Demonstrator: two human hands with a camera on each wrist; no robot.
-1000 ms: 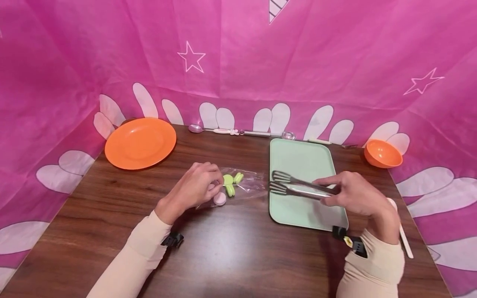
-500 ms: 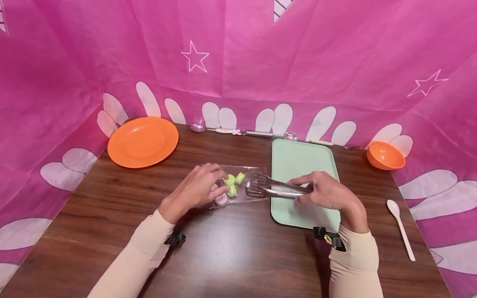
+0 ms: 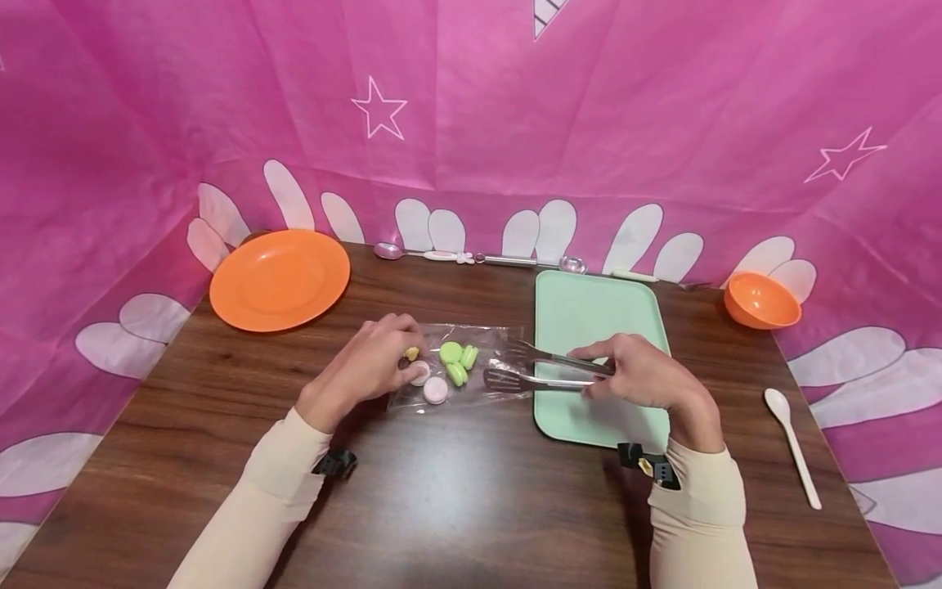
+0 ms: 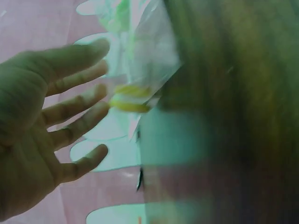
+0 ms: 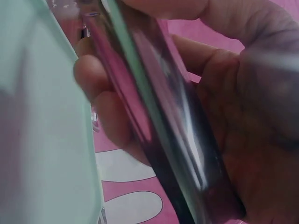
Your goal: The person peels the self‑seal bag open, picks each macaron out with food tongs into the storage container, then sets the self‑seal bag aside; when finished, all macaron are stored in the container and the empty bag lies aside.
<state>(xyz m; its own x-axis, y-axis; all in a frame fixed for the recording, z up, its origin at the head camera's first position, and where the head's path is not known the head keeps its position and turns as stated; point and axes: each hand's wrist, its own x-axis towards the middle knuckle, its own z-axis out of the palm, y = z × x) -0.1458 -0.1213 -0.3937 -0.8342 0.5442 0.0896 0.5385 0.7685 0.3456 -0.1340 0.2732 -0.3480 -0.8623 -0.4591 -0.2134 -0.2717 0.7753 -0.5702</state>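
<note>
In the head view a clear plastic bag (image 3: pixel 482 337) lies mid-table with three green macarons (image 3: pixel 450 353), two pale pink macarons (image 3: pixel 436 390) and a yellow macaron (image 3: pixel 412 353). My left hand (image 3: pixel 371 360) is over the bag's left end, its fingertips right at the yellow macaron and one pink one. The left wrist view shows those fingers (image 4: pixel 77 128) spread and fairly straight, close to the blurred yellow macaron (image 4: pixel 131 99). My right hand (image 3: pixel 640 372) grips metal tongs (image 3: pixel 552 382) by the handle, their arms spread, the slotted tips over the bag's right end.
A mint green tray (image 3: pixel 596 303) lies under the right hand. An orange plate (image 3: pixel 280 281) is at back left, an orange bowl (image 3: pixel 761 301) at back right. A white spoon (image 3: pixel 793 450) lies at right; several utensils, including a pink-handled spoon (image 3: pixel 441 256), line the back edge.
My right hand has moved the tongs left, from over the tray to the bag's right end. My left hand has drawn slightly left, uncovering the yellow macaron and a pink one.
</note>
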